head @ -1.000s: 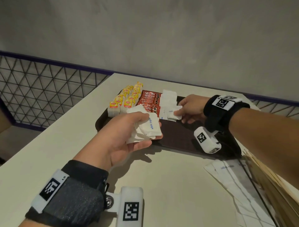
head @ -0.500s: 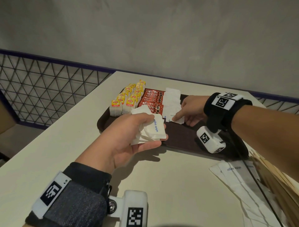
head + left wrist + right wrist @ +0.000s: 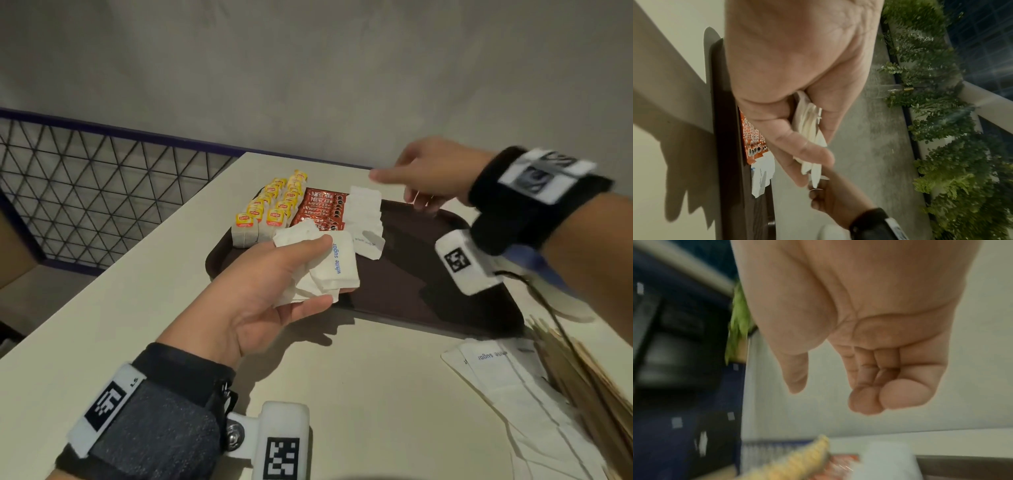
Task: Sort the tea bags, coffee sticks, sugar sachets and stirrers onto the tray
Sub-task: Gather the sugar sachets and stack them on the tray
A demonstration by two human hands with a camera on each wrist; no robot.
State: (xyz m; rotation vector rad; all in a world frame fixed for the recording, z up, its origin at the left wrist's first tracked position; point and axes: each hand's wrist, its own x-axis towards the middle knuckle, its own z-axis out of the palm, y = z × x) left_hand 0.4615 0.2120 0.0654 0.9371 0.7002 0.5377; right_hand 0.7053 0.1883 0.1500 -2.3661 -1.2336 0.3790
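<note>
Left hand [image 3: 267,274] grips a bunch of white sugar sachets [image 3: 329,270] over the near-left edge of the dark tray [image 3: 428,294]. Right hand [image 3: 435,174] hangs above the tray's far side, empty, forefinger out, other fingers loosely curled. On tray, left to right: tea bags [image 3: 270,209], coffee sticks [image 3: 322,209], laid sugar sachets [image 3: 364,219]. More sachets [image 3: 507,380] and wooden stirrers [image 3: 589,377] lie on the table [image 3: 359,394], near right.
</note>
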